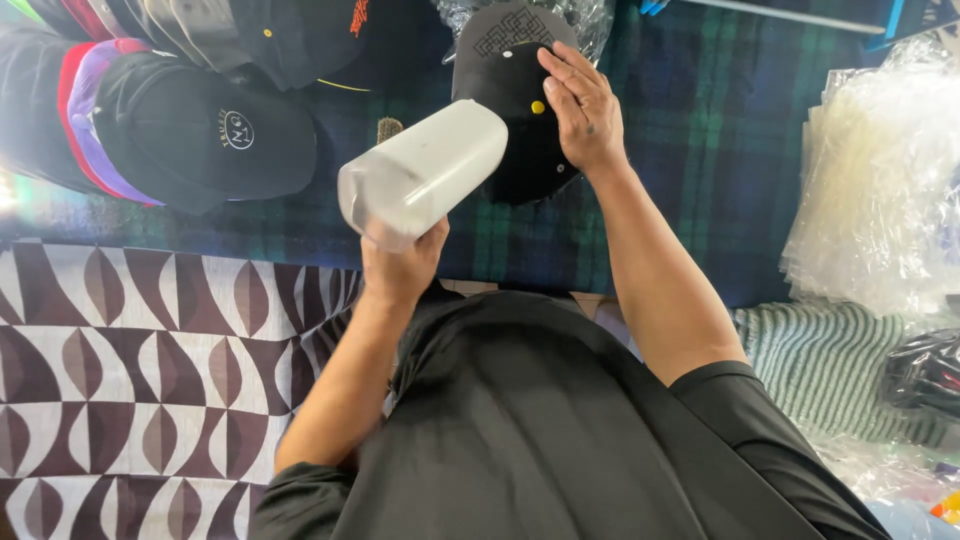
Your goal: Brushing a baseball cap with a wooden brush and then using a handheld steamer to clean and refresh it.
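My left hand (402, 262) grips a translucent white plastic container (425, 172), tilted with its far end pointing up and right toward a cap. My right hand (582, 107) rests flat on a black cap (512, 60) that has a yellow top button and a pale maze-like pattern on its front. The cap lies on a dark green and blue plaid cloth (690, 130). The container's far end partly covers the cap's left side. A small brown brush-like thing (388, 129) shows just behind the container.
A row of stacked caps (190, 130), mostly black with red and purple ones, lies at the upper left. A brown and white patterned cloth (130, 370) covers the lower left. Clear plastic bags (880, 180) pile up at the right above a striped green cloth (830, 370).
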